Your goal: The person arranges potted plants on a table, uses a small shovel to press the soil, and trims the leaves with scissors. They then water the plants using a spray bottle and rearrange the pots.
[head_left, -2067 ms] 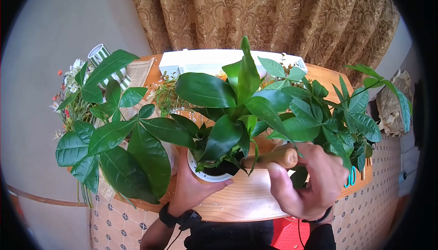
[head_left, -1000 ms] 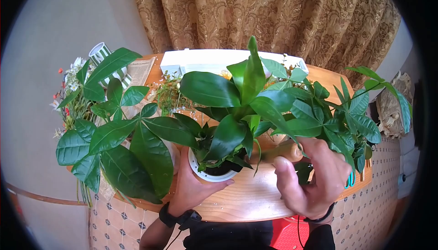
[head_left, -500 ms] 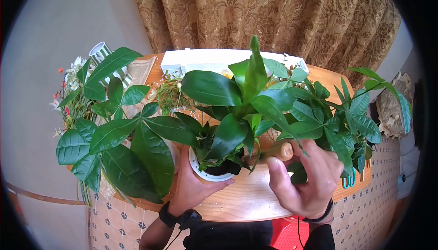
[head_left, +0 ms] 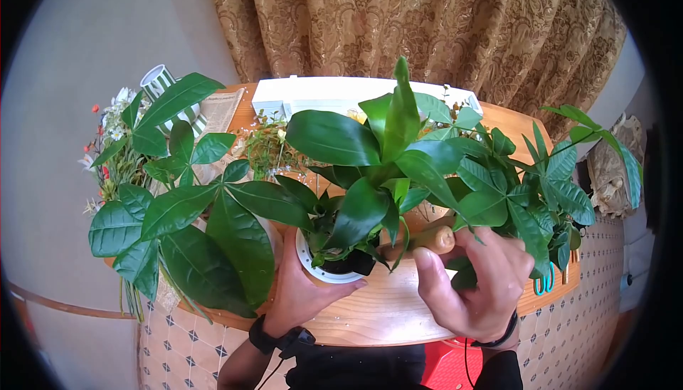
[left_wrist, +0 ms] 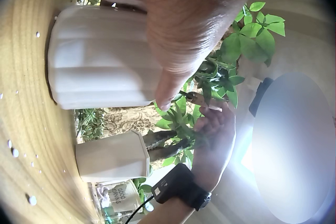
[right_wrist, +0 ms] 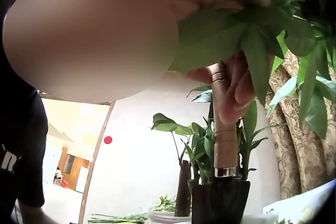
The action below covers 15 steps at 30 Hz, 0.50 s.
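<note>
A white ribbed flower pot (left_wrist: 100, 56) stands on the table, its leafy plant (head_left: 352, 212) rising from dark soil. My left hand (head_left: 295, 287) grips the pot's side, thumb along the front below the rim. In my right hand (head_left: 487, 283) is a small hand trowel, held by its wooden handle (right_wrist: 226, 148). The trowel's black blade (right_wrist: 220, 198) points down at the pot's right edge, among the lower leaves. Foliage hides part of the handle and soil in the head view.
A second white pot (left_wrist: 113, 158) with a leafy plant (head_left: 491, 183) stands to the right, near teal-handled scissors (head_left: 544, 281). Cut flowers (head_left: 114, 130), a striped vase (head_left: 156, 82) and newspaper (head_left: 220, 116) lie left. A long white box (head_left: 306, 95) is behind.
My right hand and the trowel swing a little away to the right, then come back left toward the pot. The left hand keeps its hold on the pot.
</note>
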{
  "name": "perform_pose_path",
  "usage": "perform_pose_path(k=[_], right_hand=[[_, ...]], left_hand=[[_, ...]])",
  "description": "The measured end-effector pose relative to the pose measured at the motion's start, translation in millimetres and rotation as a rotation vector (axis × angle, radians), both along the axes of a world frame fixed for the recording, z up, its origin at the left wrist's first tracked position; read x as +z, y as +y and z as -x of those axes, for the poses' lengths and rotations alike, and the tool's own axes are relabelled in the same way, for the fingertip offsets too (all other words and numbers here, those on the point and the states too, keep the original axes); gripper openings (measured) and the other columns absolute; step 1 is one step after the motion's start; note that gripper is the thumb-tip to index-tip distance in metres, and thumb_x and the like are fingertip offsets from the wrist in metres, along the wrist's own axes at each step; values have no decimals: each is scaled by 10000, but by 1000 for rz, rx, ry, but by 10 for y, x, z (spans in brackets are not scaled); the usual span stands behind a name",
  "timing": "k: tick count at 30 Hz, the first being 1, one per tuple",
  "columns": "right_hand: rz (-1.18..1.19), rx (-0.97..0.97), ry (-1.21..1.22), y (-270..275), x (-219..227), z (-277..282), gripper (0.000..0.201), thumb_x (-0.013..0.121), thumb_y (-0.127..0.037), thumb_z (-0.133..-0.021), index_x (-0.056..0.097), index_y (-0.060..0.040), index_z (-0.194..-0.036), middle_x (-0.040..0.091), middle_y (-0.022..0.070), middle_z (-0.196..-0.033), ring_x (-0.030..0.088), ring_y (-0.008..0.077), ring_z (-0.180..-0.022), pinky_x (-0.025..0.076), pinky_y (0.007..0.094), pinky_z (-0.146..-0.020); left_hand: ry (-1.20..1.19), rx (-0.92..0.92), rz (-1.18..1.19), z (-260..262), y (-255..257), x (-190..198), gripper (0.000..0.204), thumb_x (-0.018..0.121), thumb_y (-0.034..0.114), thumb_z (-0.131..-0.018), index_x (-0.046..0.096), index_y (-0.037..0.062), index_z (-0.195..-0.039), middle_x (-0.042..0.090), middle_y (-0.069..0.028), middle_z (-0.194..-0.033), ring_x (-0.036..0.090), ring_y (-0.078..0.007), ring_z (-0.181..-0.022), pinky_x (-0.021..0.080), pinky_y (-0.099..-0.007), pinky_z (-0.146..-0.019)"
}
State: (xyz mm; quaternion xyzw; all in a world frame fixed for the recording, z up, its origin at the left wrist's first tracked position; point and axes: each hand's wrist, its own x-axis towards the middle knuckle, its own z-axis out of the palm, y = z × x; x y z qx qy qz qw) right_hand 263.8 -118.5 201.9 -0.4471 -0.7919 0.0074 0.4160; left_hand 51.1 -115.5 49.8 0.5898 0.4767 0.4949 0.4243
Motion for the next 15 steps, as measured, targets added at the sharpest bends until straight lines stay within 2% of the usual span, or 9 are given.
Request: perform_pose_path(k=[3,5,15], right_hand=[[5,16,4,17,4,5,257,807,-183,-762,655,-6,-869,647,52,-706,602,199,-544,391,309,-556],[-79,78,-11,66,31,-8,184,802,-88,-830,642,-2,-856,614,39,-625,607,156,-485,453,281,-465],[-108,24,13,43,76,-49,215,808,-65,-818,625,29,-876,680,79,-699,684,171,-532,510,271,-485]], left_hand=[[9,-17,19,7,9,4,1091,990,226,-619,318,-26,-1441,548,-181,-1330,591,-279,-1213,491,-406,-1029],[16,-20,15,9,16,26,1095,990,227,-618,315,-27,-1442,548,-183,-1328,589,-280,-1215,490,-408,-1031],[73,5,-35,9,-5,24,1115,989,240,-622,300,-28,-1457,539,-182,-1334,584,-282,-1224,488,-415,-1032]])
